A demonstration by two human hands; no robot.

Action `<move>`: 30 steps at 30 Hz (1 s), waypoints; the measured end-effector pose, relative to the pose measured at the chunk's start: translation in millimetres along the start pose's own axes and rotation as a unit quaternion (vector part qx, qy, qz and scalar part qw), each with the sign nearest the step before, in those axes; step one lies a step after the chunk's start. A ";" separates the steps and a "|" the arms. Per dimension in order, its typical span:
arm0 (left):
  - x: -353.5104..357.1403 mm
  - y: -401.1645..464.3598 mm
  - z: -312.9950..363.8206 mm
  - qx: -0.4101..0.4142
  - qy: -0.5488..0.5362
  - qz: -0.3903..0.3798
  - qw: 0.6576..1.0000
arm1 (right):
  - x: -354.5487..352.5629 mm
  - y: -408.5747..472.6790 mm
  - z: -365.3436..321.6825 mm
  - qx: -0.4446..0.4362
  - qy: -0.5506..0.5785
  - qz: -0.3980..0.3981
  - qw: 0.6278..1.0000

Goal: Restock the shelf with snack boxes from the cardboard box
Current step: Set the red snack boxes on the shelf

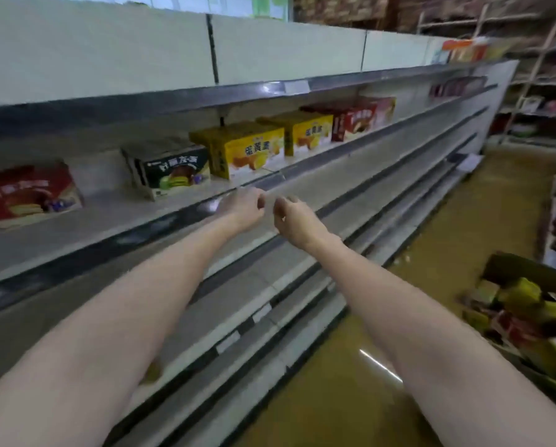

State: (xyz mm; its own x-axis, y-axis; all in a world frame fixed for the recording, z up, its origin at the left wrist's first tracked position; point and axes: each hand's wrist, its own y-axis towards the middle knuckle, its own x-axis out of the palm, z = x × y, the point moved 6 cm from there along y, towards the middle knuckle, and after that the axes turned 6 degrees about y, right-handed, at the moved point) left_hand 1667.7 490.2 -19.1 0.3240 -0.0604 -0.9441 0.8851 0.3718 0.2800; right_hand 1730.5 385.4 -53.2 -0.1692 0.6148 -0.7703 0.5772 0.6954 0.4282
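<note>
Far left of both hands, a glossy red snack box (28, 195) sits on the smooth pale metal shelf (115, 217), its printed cake picture facing out. Nearer, up and left of the left hand (244, 209), stands a black carton (170, 169) with sharp rectangular edges. Just above the hands come two yellow cartons (247, 150), (305, 130), then dark red boxes (360, 116) further right along the same board.

Both bare forearms reach forward. The left hand hovers at the shelf's front lip with fingers loosely curled and nothing in them. The right hand (294, 221) is just beside it, nearly touching, its fingers also bent inward and holding nothing; the frame is blurred, so finer finger detail cannot be told.

Below the hands run lower shelves with dark price rails. Down and well right of the right hand, an open brown cardboard box (525, 272) sits on the shiny yellowish floor (334, 398), holding jumbled yellow and red packets.
</note>
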 end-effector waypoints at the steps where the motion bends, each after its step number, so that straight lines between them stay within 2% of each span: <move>1: 16.2 1.6 25.8 0.020 -0.009 -0.016 1.000 | -12.2 -17.3 22.8 0.025 -0.002 0.007 1.000; 5: 71.7 -4.6 134.8 0.114 -0.042 -0.069 0.990 | -59.9 -93.8 111.3 0.104 -0.023 0.011 0.994; 13: 180.4 -25.2 306.8 0.202 -0.063 -0.149 0.966 | -142.2 -233.4 264.4 0.272 -0.044 0.068 0.959; 24: 331.1 5.7 479.0 0.290 -0.114 -0.264 0.913 | -181.4 -352.1 428.2 0.467 -0.092 0.085 0.875; 30: 395.1 34.7 544.7 0.310 -0.145 -0.310 0.887 | -187.0 -378.8 499.1 0.550 -0.093 0.053 0.828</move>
State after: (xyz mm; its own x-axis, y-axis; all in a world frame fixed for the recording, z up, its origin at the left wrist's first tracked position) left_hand 2008.5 -25.3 -287.8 -0.2971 -0.3435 -0.8909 0.9073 -0.3923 -0.1513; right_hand 1942.2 -178.7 -307.2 -0.0040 0.5111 -0.8595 0.9768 -0.1819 -0.1127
